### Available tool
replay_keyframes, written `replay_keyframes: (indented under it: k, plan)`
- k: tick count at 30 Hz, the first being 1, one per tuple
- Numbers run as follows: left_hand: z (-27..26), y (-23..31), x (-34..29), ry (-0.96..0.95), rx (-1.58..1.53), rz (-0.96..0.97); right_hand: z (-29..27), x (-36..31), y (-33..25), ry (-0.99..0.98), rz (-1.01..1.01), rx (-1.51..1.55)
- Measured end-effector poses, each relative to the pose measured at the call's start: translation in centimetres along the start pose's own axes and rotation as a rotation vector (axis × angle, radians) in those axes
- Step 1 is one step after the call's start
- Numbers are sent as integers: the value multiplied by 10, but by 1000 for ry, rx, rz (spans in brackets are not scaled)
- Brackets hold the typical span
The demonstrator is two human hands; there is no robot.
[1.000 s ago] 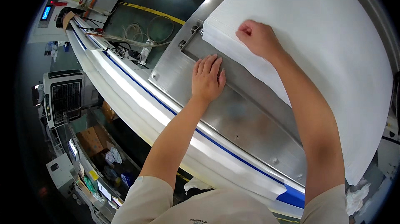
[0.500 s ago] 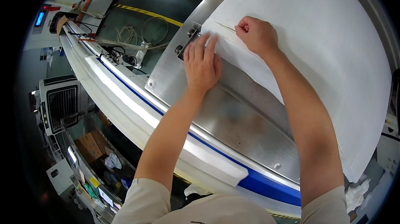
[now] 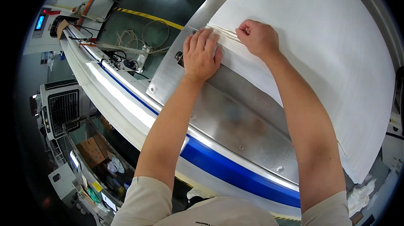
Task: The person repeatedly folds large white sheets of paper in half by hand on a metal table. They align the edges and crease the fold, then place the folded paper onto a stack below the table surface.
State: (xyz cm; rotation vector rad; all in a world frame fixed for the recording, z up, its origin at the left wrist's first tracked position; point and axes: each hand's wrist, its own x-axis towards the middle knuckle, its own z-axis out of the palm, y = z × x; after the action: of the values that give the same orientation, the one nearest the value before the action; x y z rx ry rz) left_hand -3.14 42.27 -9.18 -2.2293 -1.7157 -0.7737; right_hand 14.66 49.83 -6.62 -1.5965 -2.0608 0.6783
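Observation:
A big stack of thin white sheets (image 3: 320, 58), fabric-like, lies on a brushed metal table (image 3: 235, 121). My right hand (image 3: 259, 37) is closed in a pinch at the stack's near-left edge, where a few layers stand apart in folds. What sits between its fingertips seems to be the edge of those layers. Beside it on the left, my left hand (image 3: 201, 54) lies palm down with fingers stretched out, its fingertips at the stack's left corner. That hand partly covers a small metal bracket (image 3: 180, 59) with a dark knob on the table.
Along the table's near side runs a long rail with a white strip (image 3: 122, 104) and a blue band (image 3: 235, 171). Cables (image 3: 130, 39) lie on the green floor at the far left. Cardboard boxes (image 3: 90, 150) and a grey machine with a grille (image 3: 64, 108) stand at the left.
My left hand has settled onto the stack's corner. The layers by my right hand now gape more. On the rail, the white strip has slid up and left, baring more blue.

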Motion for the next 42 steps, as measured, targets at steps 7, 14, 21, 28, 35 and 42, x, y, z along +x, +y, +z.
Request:
replay_keyframes:
  k: [7,14,21,28,35,42]
  plan:
    - [-14,69,-35,-124,-228,-16,5,0,7,56,-46,-40]
    - [-14,83,-48,-93,-334,-107,9,-2,6,68,-28,-25]
    - [-6,18,-3,45,-109,-32,1,-1,-1,6,-14,-16]
    - [5,-4,1,5,-53,96,0,1,3,21,14,-40]
    - [-3,-2,-5,15,-54,79,-3,-1,4,15,-18,26]
    - [-11,-3,-16,10,-41,74,-3,-1,3,0,14,19]
